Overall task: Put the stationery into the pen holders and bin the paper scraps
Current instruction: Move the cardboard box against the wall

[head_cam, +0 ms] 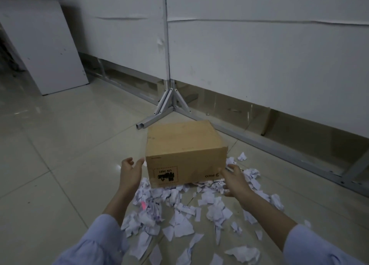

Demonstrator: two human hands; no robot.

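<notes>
Scraps [180,226] litter the floor [60,165]; our left hand [129,174] and right hand [236,180] hover empty, fingers loose, beside the upside-down box [183,145]. Guess we flip it, then start binning.

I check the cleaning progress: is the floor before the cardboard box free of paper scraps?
No, many paper scraps lie scattered on the floor in front of the cardboard box.
</notes>
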